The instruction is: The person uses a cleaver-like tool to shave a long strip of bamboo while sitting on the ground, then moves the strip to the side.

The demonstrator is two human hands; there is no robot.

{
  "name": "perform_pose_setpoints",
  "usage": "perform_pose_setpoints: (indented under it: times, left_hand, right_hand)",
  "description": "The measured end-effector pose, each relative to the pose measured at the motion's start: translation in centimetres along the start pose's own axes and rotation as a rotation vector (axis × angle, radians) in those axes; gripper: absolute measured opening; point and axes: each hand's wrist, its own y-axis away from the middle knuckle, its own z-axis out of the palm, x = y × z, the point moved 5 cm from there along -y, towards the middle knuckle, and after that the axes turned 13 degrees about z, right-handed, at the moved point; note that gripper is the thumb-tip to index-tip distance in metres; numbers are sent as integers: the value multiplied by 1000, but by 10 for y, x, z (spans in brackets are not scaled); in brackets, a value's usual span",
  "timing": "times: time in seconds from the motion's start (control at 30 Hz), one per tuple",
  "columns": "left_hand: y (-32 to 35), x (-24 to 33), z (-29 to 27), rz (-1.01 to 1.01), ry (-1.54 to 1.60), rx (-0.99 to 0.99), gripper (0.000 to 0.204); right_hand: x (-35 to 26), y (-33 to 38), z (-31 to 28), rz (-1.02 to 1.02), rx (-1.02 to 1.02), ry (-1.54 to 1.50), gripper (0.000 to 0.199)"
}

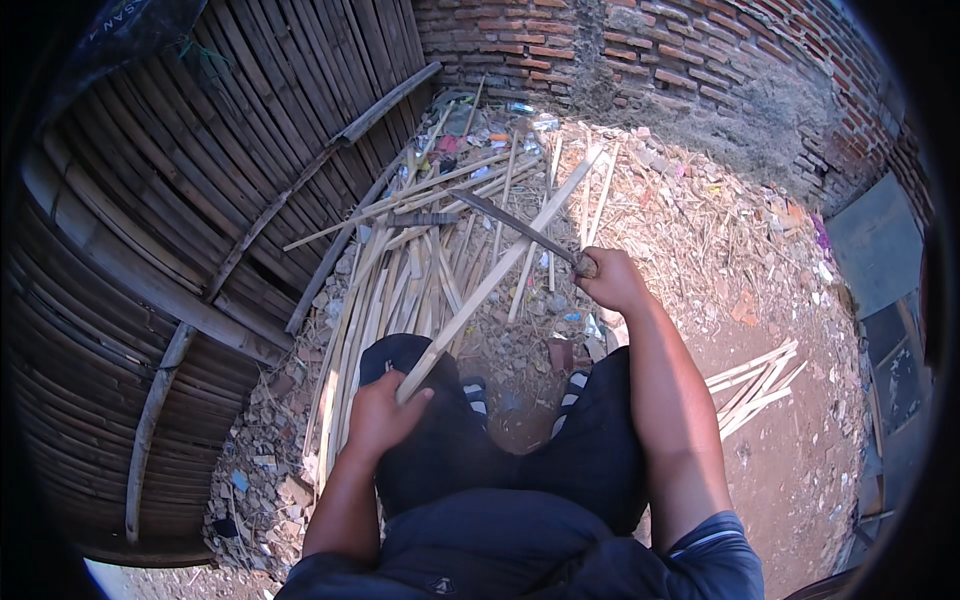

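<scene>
Over rubble-strewn ground point(800, 480) by one slatted wall point(255, 130) and one brick wall point(690, 55), the left hand point(388, 412) grips one wooden strip point(480, 299) near its end, the right hand point(612, 282) one machete point(500, 214), blade crossing the strip.

At centre, a long, pale cream wooden strip point(504, 268) and a slim, dark grey metal blade point(500, 217) are seen. Upper right, a brick wall point(690, 60) is banded orange-red and grey; upper left, a slatted wall point(250, 120) is striped dark brown.
</scene>
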Motion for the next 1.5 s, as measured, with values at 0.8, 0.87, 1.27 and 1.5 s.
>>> perform_pose_setpoints:
  times: [0.8,0.87,1.27,1.5]
  left_hand:
    - [1,4,-2,-74,24,-48,40]
    - [0,4,-1,-62,32,-32,39]
    - [1,5,-2,-53,23,-37,39]
    - [0,6,-5,-66,20,-29,38]
  right_hand:
    - [-18,8,24,-264,-50,149,34]
    - [8,-10,15,-50,53,74,34]
    - [-32,21,17,-170,-227,237,47]
    - [10,-11,-2,158,11,9,44]
